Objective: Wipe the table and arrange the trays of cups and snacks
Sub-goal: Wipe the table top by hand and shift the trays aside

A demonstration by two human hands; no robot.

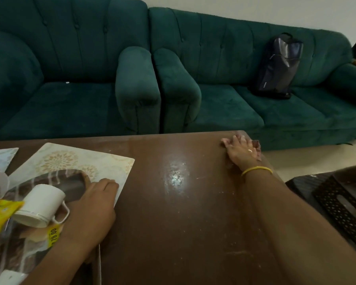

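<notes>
Brown table [173, 227]: right hand [242, 152] flat on cloth [256, 144], left hand [95, 200] gripping tray [73, 182]; tipped cup [42, 203] could roll off if tugged.

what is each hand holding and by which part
The left hand grips the brown tray by the rim at its right end. The right hand grips nothing; it presses a cloth flat on the table's far corner.

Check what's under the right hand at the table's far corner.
A pinkish cloth pokes out around the right hand, pressed flat on the table. The hand covers most of the cloth, so its extent and the tabletop beneath are hidden.
</notes>
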